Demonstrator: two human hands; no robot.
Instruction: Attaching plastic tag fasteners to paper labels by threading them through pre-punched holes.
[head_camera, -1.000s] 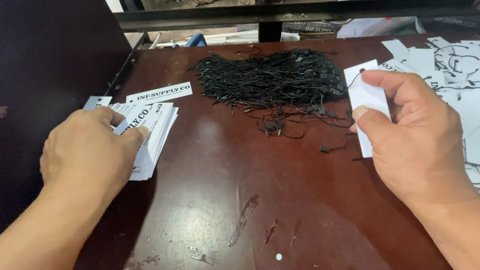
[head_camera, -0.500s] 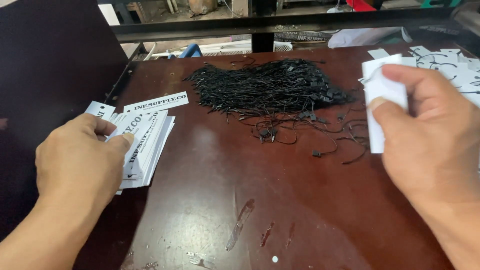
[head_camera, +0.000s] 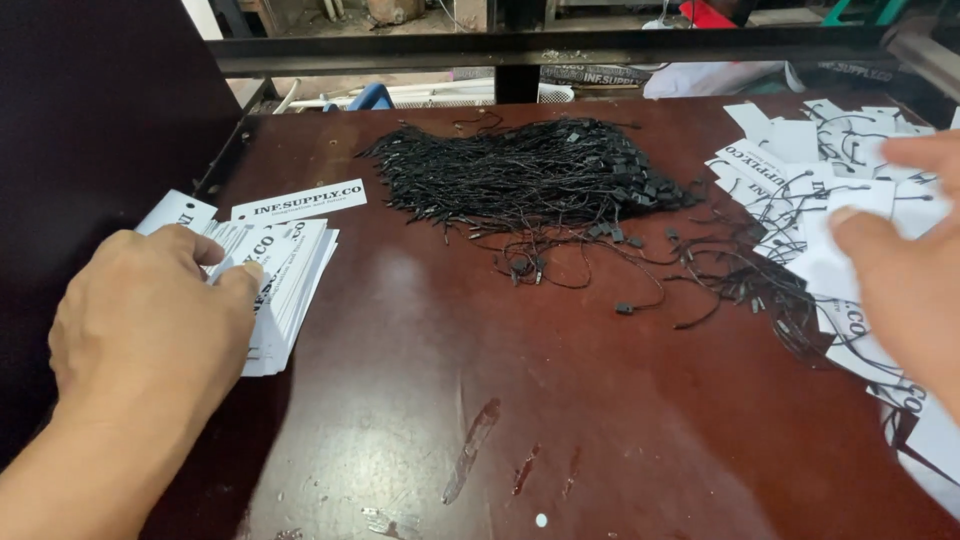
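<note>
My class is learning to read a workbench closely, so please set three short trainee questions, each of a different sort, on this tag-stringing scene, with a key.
1. True or false: the left hand rests on the stack of white tags.
2. Which lies in the middle of the table? A) a pair of scissors B) a heap of black strings C) a roll of tape
3. Fill in: the right hand holds a white ____ over the pile of strung tags.

Key: 1 true; 2 B; 3 tag.
</note>
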